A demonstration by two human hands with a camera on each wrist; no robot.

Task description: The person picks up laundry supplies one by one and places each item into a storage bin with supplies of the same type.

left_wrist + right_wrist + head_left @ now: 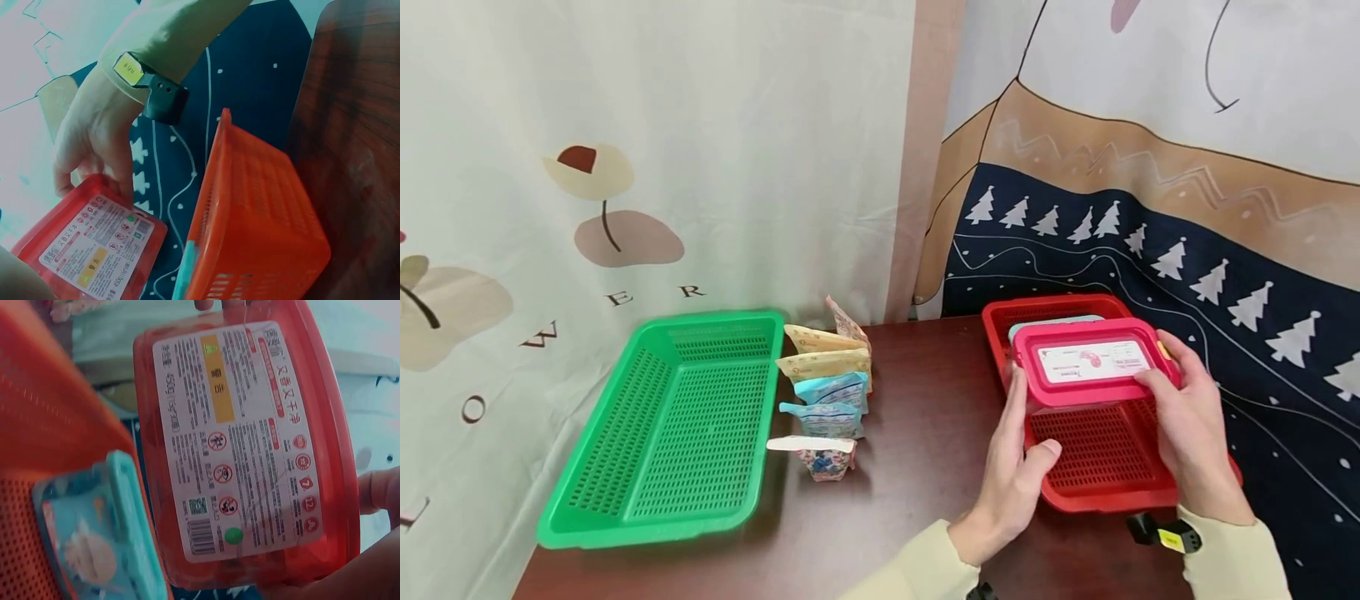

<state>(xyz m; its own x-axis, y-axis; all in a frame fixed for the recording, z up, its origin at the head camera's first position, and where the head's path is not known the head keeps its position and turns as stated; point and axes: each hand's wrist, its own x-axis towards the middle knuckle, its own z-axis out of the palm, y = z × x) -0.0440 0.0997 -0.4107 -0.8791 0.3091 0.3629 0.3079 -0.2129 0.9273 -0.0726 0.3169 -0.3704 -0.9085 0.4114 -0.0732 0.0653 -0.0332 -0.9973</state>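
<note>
A clear plastic box with a pink lid point(1088, 363) is held up over the red basket point(1097, 504). My right hand point(1198, 429) grips its right end, thumb on the lid. Along the box's left end lie the straight fingers of my left hand point(1011, 479), its thumb standing apart. The right wrist view shows the box's underside label point(234, 440), dense with print and warning symbols. Inside the basket rests another box with a teal lid point(137, 531), mostly covered by the pink one in the head view.
A green basket point(748, 521) stands on the left of the dark wooden table point(925, 417). Beside it several small stand-up pouches point(829, 421) form a row. Printed curtains point(775, 167) hang behind and along the right side.
</note>
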